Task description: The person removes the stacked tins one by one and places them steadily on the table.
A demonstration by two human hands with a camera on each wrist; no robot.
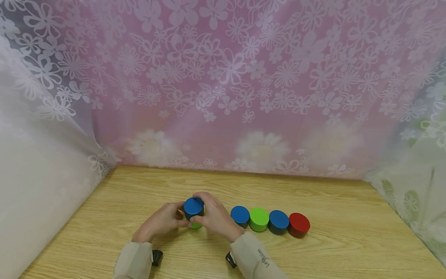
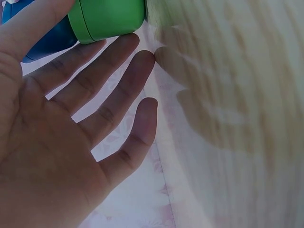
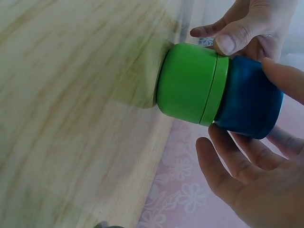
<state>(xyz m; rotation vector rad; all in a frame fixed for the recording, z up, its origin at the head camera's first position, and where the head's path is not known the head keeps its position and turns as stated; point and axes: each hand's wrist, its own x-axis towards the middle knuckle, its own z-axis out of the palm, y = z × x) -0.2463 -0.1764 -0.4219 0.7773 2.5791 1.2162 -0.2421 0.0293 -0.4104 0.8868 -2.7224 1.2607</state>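
Observation:
A blue round tin (image 1: 193,206) stands on top of a green round tin (image 3: 187,83), which rests on the wooden table. In the right wrist view the two touch, and a lid seam runs round the green one. My right hand (image 1: 217,219) grips the blue tin from the right, its thumb and fingers on opposite sides. From the left my left hand (image 1: 163,221) holds the stack, with the thumb near the joint at the green tin's upper edge. Its other fingers are spread along the far side in the left wrist view (image 2: 109,90). The hands hide most of the green tin in the head view.
To the right stands a row of tins: blue (image 1: 240,216), green (image 1: 259,219), another blue (image 1: 278,222) and red (image 1: 299,224). They sit side by side on the wooden table (image 1: 334,248). A pink flowered curtain (image 1: 223,97) hangs behind the table, with pale cloth at both sides.

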